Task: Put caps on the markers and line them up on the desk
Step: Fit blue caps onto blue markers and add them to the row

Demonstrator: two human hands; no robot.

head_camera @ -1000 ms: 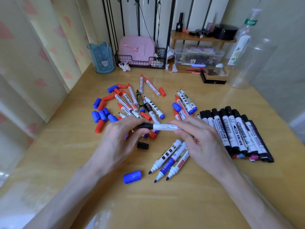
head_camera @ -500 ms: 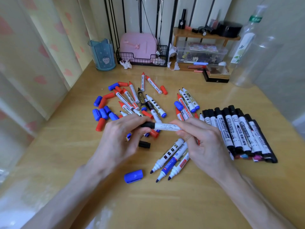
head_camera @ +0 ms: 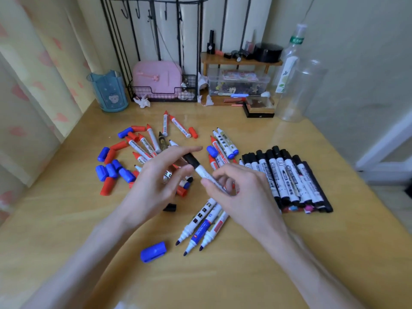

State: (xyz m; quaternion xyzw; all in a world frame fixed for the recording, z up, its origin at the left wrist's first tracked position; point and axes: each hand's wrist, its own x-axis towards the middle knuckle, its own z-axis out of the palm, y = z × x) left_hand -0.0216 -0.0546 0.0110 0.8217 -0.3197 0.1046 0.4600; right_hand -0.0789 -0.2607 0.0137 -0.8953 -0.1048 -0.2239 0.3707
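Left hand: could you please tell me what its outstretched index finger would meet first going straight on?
Most likely the loose blue cap just past the index fingertip of the left hand, though the hand looks raised off the desk, so it could pass above.

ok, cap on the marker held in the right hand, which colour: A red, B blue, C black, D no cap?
C: the marker pinched in the right hand carries a black cap on its far end.

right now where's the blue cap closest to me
Head view, lower centre: the blue cap lies on the desk, just left of the three uncapped markers' tips.
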